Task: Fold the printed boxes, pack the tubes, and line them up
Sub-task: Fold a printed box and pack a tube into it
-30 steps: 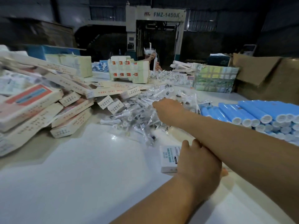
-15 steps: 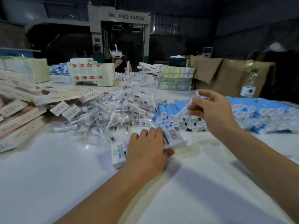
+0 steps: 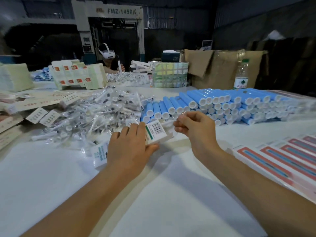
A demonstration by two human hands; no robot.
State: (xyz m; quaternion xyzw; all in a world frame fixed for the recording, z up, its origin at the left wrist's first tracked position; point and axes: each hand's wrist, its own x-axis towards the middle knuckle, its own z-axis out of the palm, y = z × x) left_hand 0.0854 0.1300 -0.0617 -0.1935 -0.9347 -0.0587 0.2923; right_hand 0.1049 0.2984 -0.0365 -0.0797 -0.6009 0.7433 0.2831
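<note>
My left hand (image 3: 130,149) grips a white printed box (image 3: 156,132) with a barcode and a green stripe, lying on the white table (image 3: 51,182). My right hand (image 3: 195,129) is at the box's right end, its fingers pinched on a small clear-wrapped piece (image 3: 182,117). Just behind the hands lies a stack of blue tubes with white caps (image 3: 222,103). A heap of clear-wrapped white applicators (image 3: 95,113) sits to the left of the tubes.
Flat printed box blanks (image 3: 34,103) are strewn at the left. Packed boxes with red stripes (image 3: 282,159) lie in a row at the right. A water bottle (image 3: 242,74) and cardboard cartons (image 3: 218,69) stand behind. A person in a headset (image 3: 109,59) sits across the table.
My right hand drew back from the applicator heap with a clear-wrapped piece and came to the box's right end. My left hand stayed on the box. The view turned right.
</note>
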